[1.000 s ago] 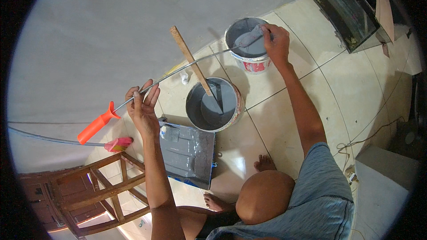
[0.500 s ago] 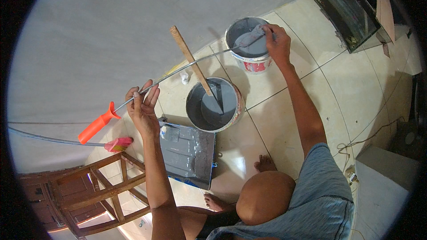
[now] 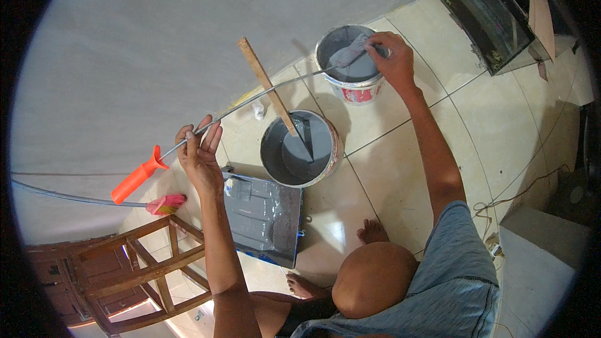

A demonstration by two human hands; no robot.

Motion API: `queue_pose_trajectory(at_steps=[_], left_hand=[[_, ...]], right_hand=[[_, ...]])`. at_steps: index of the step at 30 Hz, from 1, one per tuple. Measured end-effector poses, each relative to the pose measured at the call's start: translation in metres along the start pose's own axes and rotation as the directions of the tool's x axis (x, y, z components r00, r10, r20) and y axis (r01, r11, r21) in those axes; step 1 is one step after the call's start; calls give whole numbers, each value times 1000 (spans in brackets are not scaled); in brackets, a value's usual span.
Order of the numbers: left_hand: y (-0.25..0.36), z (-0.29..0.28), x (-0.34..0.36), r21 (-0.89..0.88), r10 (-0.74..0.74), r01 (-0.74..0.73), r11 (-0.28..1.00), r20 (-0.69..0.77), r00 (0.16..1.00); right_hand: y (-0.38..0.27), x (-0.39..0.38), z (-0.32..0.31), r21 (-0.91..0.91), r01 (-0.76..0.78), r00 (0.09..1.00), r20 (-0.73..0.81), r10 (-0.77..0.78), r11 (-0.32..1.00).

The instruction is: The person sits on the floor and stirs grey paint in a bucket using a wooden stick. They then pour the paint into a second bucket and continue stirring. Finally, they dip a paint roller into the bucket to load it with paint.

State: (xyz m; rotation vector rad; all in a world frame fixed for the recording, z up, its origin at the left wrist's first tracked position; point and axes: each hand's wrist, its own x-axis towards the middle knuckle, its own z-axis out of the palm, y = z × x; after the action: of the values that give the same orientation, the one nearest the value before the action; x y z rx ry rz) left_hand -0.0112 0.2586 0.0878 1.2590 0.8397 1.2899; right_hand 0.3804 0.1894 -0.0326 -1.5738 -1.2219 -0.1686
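Grey wall (image 3: 188, 44): upper left of frame, freshly painted look, largest surface in view.

Tiled floor (image 3: 451, 119): pale, right half of frame, all containers set on it.

Wooden stool frame (image 3: 125, 275): lower left, beside the tray, crowding the left arm's side.

Paint tray (image 3: 263, 216): lower centre, coated grey, just below the left hand.

Large bucket (image 3: 300, 150): centre, grey paint inside, wooden stir stick (image 3: 269, 87) leaning out toward upper left and crossing over the roller rod.

Small bucket (image 3: 354, 62): upper centre, grey paint, red-and-white label band.

Roller frame (image 3: 250, 100): long thin metal rod from left centre to the small bucket, orange handle (image 3: 134, 178) at left end, grey roller sleeve (image 3: 347, 56) at the bucket's mouth.

Left hand (image 3: 199, 153): fingers closed lightly around the rod just right of the handle.

Right hand (image 3: 391, 56): upper centre right, fingertips pinching the sleeve's end over the bucket.

Change against half a second and a second earlier: none visible; both hands and rod in same places, sleeve work apparently at a pause.

Pink brush (image 3: 166, 203): left, below the handle.
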Motion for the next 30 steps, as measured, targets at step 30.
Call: queue_pose_trajectory(at_steps=[30], left_hand=[[-2, -6, -2, -16, -11, 11, 1000, 9, 1000]], right_hand=[[-22, -3, 13, 117, -379, 922, 134, 363, 918]])
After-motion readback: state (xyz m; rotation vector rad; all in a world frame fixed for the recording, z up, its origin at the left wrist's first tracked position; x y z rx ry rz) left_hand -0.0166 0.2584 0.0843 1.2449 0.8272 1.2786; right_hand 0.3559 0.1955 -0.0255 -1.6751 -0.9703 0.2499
